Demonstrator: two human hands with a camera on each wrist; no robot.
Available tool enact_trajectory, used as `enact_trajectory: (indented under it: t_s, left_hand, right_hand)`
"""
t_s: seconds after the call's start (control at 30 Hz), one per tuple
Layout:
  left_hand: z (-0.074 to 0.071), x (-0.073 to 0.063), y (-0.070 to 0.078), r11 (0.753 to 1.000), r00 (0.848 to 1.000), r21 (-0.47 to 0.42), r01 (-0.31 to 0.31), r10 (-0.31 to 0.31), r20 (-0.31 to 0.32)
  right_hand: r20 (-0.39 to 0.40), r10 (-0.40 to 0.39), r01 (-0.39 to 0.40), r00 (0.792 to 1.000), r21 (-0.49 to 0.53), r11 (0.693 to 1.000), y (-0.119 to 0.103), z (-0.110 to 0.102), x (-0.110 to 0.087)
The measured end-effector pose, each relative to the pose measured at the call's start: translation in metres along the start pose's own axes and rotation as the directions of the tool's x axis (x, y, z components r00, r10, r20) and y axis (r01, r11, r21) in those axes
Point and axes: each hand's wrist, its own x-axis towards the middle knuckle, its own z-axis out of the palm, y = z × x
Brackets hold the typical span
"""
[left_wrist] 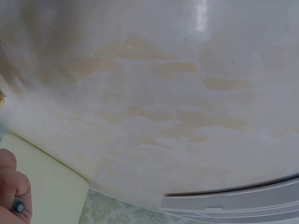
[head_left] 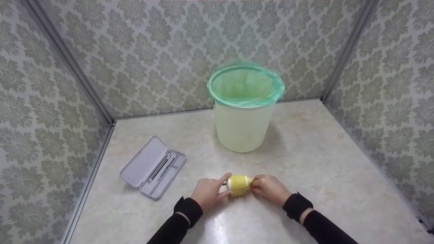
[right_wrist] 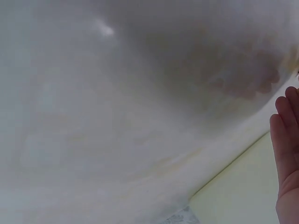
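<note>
A small yellow-and-white barrel, seemingly a pencil sharpener (head_left: 238,185), lies sideways between both hands, low over the table. My left hand (head_left: 208,193) grips its white left end, thumb and forefinger on opposite sides. Between them a thin dark pencil (head_left: 224,184) runs into that end. In the left wrist view, curled fingers (left_wrist: 10,179) show at the lower left edge around a dark rod end (left_wrist: 17,205). With its fingertips my right hand (head_left: 269,188) pinches the narrow yellow tip on the other end. In the right wrist view its other fingers (right_wrist: 282,144) extend at the right edge.
An open pale pencil case (head_left: 142,166) holding a few dark pencils (head_left: 162,169) lies to the left. Behind the hands stands a pale-yellow bin (head_left: 242,128) with a green liner (head_left: 251,101) over its rim. Patterned walls (head_left: 169,67) enclose the table (head_left: 305,142).
</note>
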Motion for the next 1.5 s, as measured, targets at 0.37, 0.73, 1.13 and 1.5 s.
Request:
enact_trajectory:
  t_s: [0.37, 0.73, 1.13, 1.5]
  left_hand:
    - [0.001, -0.001, -0.001, 1.000, 0.999, 0.015, 0.015, -0.014, -0.033]
    - [0.000, -0.001, -0.001, 1.000, 1.000, -0.001, 0.019, -0.019, -0.014]
    - [0.003, 0.000, 0.001, 1.000, 0.999, -0.007, 0.021, -0.021, -0.035]
    - [-0.001, 0.001, 0.004, 0.998, 0.996, -0.042, 0.037, -0.040, -0.078]
  right_hand:
    - [0.009, -0.004, 0.005, 1.000, -0.030, 1.000, -0.003, -0.002, 0.001]
    - [-0.013, 0.028, -0.028, 1.000, 0.024, 0.999, -0.011, -0.024, 0.009]
    - [0.053, -0.084, 0.086, 0.995, -0.034, 0.996, -0.040, -0.024, 0.038]
    - [0.071, -0.076, 0.078, 0.995, -0.024, 0.997, -0.042, -0.017, 0.045]
